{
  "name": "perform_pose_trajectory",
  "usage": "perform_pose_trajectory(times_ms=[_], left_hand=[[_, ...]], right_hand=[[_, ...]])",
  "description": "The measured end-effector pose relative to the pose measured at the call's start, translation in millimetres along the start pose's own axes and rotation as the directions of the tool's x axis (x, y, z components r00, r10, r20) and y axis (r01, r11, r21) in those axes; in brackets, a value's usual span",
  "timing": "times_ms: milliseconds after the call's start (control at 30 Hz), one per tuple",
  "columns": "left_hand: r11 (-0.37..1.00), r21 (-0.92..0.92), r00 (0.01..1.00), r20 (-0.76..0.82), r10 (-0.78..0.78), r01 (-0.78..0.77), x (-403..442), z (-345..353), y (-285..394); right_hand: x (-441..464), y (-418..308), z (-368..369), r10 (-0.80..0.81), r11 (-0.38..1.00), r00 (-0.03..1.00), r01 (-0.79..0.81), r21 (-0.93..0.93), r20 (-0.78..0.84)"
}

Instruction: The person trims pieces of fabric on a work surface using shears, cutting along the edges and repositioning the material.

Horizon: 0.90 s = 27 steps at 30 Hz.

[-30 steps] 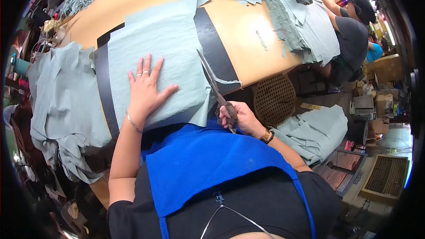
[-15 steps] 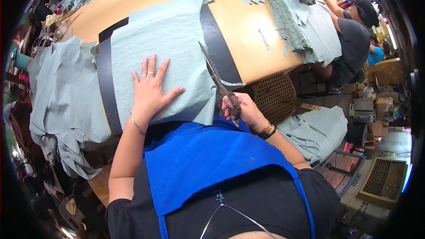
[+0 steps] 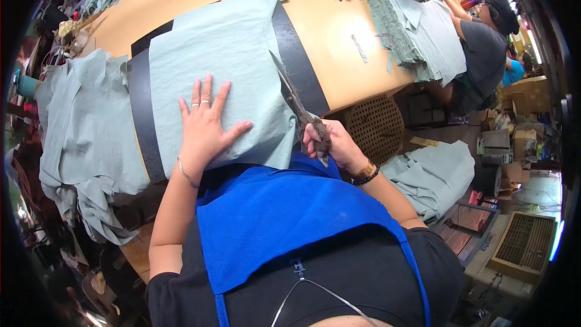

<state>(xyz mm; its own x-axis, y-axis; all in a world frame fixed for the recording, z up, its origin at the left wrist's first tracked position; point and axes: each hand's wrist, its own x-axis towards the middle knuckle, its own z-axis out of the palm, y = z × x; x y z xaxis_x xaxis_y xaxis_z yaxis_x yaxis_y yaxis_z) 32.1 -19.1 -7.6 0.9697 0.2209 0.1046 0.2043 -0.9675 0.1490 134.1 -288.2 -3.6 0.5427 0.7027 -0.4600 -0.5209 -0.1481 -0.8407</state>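
My left hand (image 3: 207,127) lies flat with fingers spread on a pale green cloth (image 3: 224,42). In my right hand (image 3: 336,145) are large scissors (image 3: 293,96) with cloth-wrapped handles, their blades pointing up along the cloth's right edge. Under the cloth is a dark board (image 3: 299,63), showing on both sides. The cloth's lower right corner hangs in folds beside the scissors.
More green cloth (image 3: 91,127) drapes over the table's left edge. Stacked cloth pieces (image 3: 396,30) lie at the table's (image 3: 339,36) upper right, near another person (image 3: 484,42). A perforated stool (image 3: 375,130) and folded cloth (image 3: 433,175) are at the right.
The scissors have moved up slightly along the cloth's right edge. The thin strip that lay across the board's lower right corner no longer shows there. My left hand stays flat on the cloth.
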Motion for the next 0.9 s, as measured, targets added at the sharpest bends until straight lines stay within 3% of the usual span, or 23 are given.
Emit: perform_pose_trajectory(times_ms=[633, 900], left_hand=[[1.000, -0.011, 0.994, 0.108, -0.022, 0.023, -10.2, -7.5, 8.2], [0.998, -0.011, 0.996, 0.071, -0.063, 0.064, 0.2, -9.5, -10.6]], right_hand=[[0.5, -5.3, 0.4, 0.019, 1.000, 1.000, -0.019, 0.010, 0.008], [1.0, -3.8, -0.6, 0.020, 0.999, 1.000, -0.020, 0.027, 0.010]])
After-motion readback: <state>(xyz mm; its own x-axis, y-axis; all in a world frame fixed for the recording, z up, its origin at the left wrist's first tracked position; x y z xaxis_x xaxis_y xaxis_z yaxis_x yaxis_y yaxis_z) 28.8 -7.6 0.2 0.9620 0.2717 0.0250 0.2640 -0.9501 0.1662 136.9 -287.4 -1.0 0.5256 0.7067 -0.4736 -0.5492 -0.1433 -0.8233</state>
